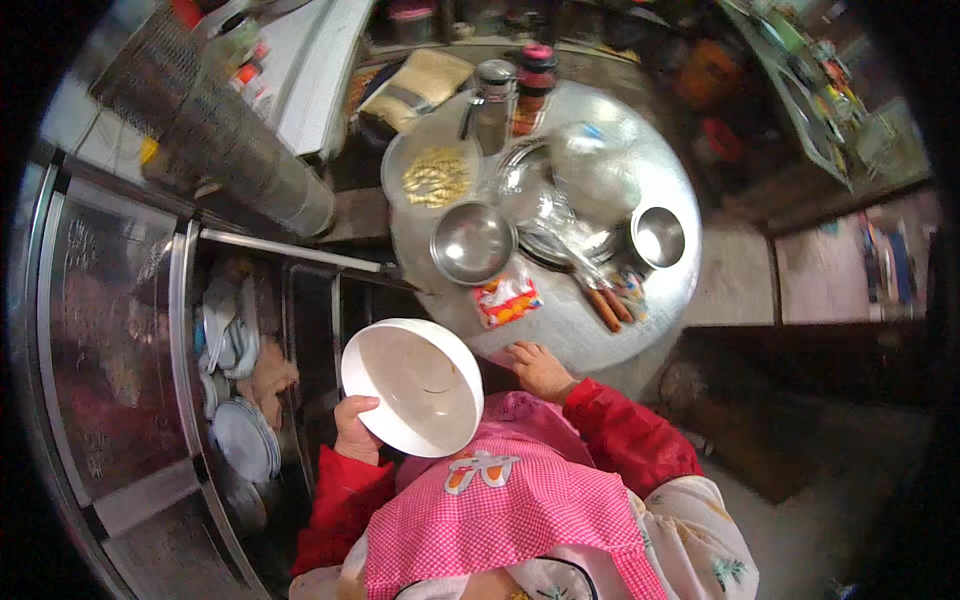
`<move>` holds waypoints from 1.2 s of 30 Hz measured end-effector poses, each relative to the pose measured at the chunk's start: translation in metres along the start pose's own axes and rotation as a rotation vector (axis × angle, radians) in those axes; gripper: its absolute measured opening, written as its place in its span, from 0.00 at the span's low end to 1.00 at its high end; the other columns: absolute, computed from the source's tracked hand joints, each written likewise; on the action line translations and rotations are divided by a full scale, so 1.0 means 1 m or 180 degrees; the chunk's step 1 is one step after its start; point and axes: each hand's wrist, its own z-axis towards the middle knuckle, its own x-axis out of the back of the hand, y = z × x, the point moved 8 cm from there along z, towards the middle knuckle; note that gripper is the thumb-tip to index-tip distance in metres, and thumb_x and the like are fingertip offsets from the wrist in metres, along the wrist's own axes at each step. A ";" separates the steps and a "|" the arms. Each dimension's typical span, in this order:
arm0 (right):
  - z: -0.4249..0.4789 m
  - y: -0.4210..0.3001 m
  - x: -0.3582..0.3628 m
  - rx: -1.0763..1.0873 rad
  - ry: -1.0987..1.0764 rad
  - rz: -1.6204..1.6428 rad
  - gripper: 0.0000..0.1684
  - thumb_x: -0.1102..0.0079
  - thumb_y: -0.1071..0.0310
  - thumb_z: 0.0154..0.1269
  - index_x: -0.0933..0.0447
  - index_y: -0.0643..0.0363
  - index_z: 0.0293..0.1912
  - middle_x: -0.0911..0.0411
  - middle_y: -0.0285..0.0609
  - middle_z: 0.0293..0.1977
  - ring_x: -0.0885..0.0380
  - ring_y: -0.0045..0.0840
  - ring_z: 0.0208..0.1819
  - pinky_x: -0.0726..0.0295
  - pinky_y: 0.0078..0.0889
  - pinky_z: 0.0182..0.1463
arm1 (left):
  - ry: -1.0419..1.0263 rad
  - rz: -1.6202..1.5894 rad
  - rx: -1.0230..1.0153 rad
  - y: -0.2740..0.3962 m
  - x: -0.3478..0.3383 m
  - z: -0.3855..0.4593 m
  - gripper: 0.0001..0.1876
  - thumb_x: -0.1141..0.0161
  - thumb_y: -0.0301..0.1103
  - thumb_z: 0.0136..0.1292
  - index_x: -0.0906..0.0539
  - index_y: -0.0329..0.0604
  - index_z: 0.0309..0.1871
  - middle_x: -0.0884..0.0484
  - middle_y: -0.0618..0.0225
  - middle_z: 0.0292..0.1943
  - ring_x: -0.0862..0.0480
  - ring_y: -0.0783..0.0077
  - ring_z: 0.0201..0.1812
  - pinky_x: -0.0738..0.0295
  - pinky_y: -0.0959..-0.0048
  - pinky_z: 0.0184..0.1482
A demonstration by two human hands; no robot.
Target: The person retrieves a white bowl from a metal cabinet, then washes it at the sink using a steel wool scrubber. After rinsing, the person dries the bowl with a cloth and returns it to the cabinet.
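Note:
A large white bowl point(420, 386) is held by its rim in my left hand point(358, 431), tilted so its inside faces up toward me. A few small specks show on the inner wall. My right hand point(541, 371) has its fingers apart and holds nothing; it is by the near edge of a round metal table point(585, 352), and I cannot tell whether it touches. Closest to that hand on the table lies a red and yellow plastic packet point(507, 301). Behind the packet sits a steel bowl point(474, 244).
Wooden-handled utensils point(604, 306), a steel cup point(658, 238), a plate of yellowish food pieces point(437, 177), a plastic bag point(596, 176) and a glass jar point(495, 105) stand on the table. At left, a cabinet with a sliding glass door point(120, 337) holds stacked plates point(244, 441).

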 end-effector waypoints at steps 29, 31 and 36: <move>-0.415 0.276 0.143 -0.3024 0.1306 0.2006 0.14 0.47 0.75 0.62 0.23 0.61 0.47 0.19 0.50 0.43 0.19 0.43 0.47 0.21 0.39 0.50 | 0.0113 0.1207 -0.0276 -0.254 -0.409 0.107 0.27 0.45 0.36 0.68 0.36 0.37 0.67 0.27 0.57 0.61 0.26 0.61 0.61 0.32 0.63 0.63; -0.413 0.299 0.154 -0.2811 0.1121 0.1991 0.15 0.47 0.75 0.62 0.23 0.61 0.49 0.19 0.51 0.43 0.20 0.43 0.48 0.21 0.39 0.51 | 0.0046 0.1193 -0.0483 -0.261 -0.431 0.121 0.27 0.46 0.35 0.68 0.37 0.36 0.68 0.28 0.57 0.61 0.27 0.61 0.62 0.33 0.63 0.64; -0.381 0.355 0.186 -0.2395 0.0849 0.2010 0.16 0.48 0.71 0.65 0.25 0.62 0.52 0.19 0.49 0.44 0.20 0.43 0.47 0.22 0.40 0.50 | 0.0018 0.0703 -0.0378 -0.262 -0.449 0.148 0.29 0.46 0.38 0.68 0.37 0.36 0.69 0.28 0.56 0.62 0.26 0.59 0.61 0.30 0.61 0.62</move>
